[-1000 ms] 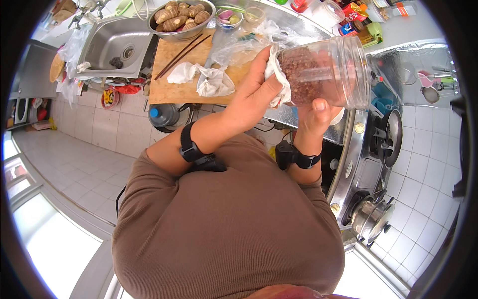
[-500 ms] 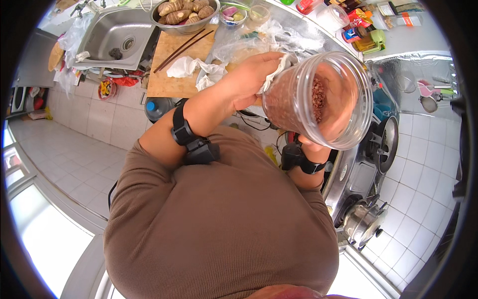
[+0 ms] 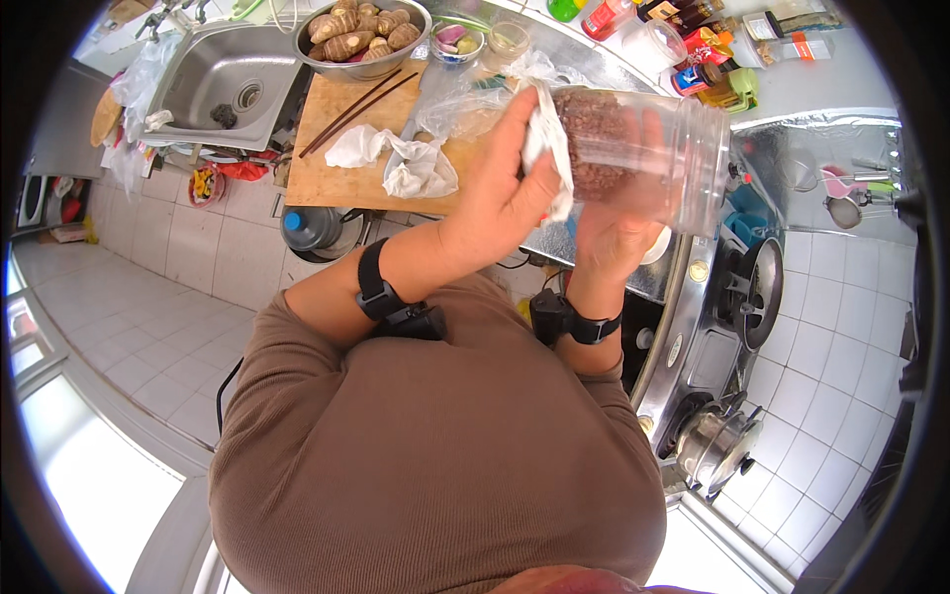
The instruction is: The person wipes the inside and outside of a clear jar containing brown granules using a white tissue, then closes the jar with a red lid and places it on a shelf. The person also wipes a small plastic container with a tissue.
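A clear wide-mouthed jar [image 3: 658, 134] lies tilted nearly on its side in the air, mouth to the right, with reddish-brown grains [image 3: 592, 139] gathered toward its base. My left hand [image 3: 503, 198] is closed on a white tissue [image 3: 549, 148] and presses it against the jar's base. From below and behind, my right hand [image 3: 612, 243] grips the jar; its fingers show through the clear wall. Crumpled white tissues [image 3: 421, 170] rest on the wooden cutting board [image 3: 322, 183], left of my left hand.
Dark chopsticks [image 3: 356, 114] lie on the board. A metal bowl of taro roots [image 3: 371, 69] stands behind it, beside the sink [image 3: 198, 124]. Plastic bags [image 3: 465, 114] cover the counter near the jar. At right are bottles [image 3: 698, 79], a gas stove [image 3: 712, 356] and a steel pot [image 3: 717, 445].
The jar has turned from mouth facing me to lying sideways, its mouth now to the right. My left hand with the tissue has shifted slightly lower, round the base; my right hand is more visible.
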Tool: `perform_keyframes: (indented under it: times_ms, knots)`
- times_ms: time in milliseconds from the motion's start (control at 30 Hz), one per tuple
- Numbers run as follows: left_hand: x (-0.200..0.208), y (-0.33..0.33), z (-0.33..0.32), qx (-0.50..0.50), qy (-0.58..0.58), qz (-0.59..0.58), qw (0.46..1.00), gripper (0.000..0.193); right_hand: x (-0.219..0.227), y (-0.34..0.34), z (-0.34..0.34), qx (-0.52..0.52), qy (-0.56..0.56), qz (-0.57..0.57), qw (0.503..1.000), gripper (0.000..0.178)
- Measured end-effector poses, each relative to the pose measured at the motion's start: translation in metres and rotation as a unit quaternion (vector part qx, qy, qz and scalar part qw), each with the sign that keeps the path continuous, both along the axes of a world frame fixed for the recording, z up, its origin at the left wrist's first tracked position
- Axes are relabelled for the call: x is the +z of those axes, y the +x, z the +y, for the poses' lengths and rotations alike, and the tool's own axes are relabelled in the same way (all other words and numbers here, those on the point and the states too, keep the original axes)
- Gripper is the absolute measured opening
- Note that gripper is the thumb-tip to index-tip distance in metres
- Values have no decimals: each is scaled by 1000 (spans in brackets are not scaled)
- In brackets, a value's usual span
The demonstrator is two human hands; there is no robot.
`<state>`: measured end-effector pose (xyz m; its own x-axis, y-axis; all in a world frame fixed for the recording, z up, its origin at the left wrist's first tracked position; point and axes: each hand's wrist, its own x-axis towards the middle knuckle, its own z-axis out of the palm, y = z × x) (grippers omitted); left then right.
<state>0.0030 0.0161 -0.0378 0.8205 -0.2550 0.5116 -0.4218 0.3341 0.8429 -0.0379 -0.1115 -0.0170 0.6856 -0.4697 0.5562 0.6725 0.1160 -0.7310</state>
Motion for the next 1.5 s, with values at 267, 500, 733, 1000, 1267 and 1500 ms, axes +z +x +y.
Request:
perform_keyframes:
  times_ms: [267, 500, 733, 1000, 1267, 1500]
  knots:
    - [0, -1, -3, -97, -40, 103, 989, 61, 8, 0, 3, -53, -3, 29, 998, 109]
    - [38, 33, 3, -207, -124, 403, 883, 46, 8, -4, 2, -136, -208, 36, 968, 121]
    - [31, 12, 1, -166, -104, 381, 904, 50, 13, 0, 2, -78, -37, 42, 995, 116]
    - [20, -2, -5, -108, -57, 235, 964, 56, 18, 3, 4, -106, -50, 30, 993, 114]
    - [27, 36, 9, -255, -58, 448, 855, 44, 29, -13, -3, 10, -175, 64, 982, 125]
    - [13, 45, -12, -282, -142, 556, 769, 34, 13, 6, -8, 74, 61, 65, 993, 113]
